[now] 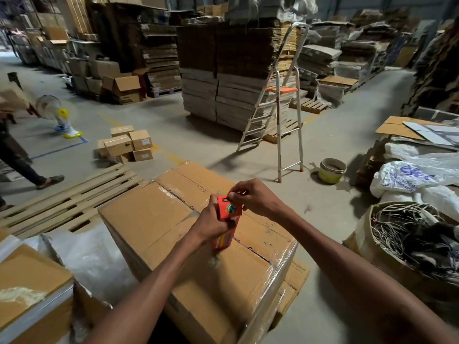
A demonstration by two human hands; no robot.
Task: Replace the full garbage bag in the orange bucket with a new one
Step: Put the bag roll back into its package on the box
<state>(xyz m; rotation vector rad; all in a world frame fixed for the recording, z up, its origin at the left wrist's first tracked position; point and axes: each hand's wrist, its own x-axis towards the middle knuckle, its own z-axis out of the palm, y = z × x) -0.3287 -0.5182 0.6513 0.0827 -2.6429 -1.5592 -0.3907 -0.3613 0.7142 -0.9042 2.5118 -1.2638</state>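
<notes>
a small orange-red cardboard carton (229, 210) with a round green and blue emblem on its face stands upright in both hands, over the top of a large brown cardboard box (154, 219) wrapped in clear plastic film. whether the carton's lower end rests on that box top or hangs just above it cannot be told. the left hand (211, 220) grips the carton round its middle, fingers curled about the side away from the camera. the right hand (255, 197) is at the carton's upper end, thumb and fingertips pinching the top edge. dark print runs along the top of the carton, but most of it is hidden by the fingers.

beside the big box on the left lie a pale wooden slatted pallet (67, 202) on the concrete floor and, closer in, another film-wrapped brown box (29, 289). further out, a cluster of small brown cardboard boxes (126, 145) sits on the floor. a silver metal stepladder with an orange top step (280, 95) stands open ahead, and near its feet is a yellow-green round bucket (331, 171) holding cardboard rings. on the right, a cardboard bin full of tangled pale wires (409, 232) sits below white plastic sacks with blue print (409, 177). tall stacks of flattened brown cardboard (223, 70) fill the background. at the far left, the leg of another person (22, 165) is in mid-stride.
</notes>
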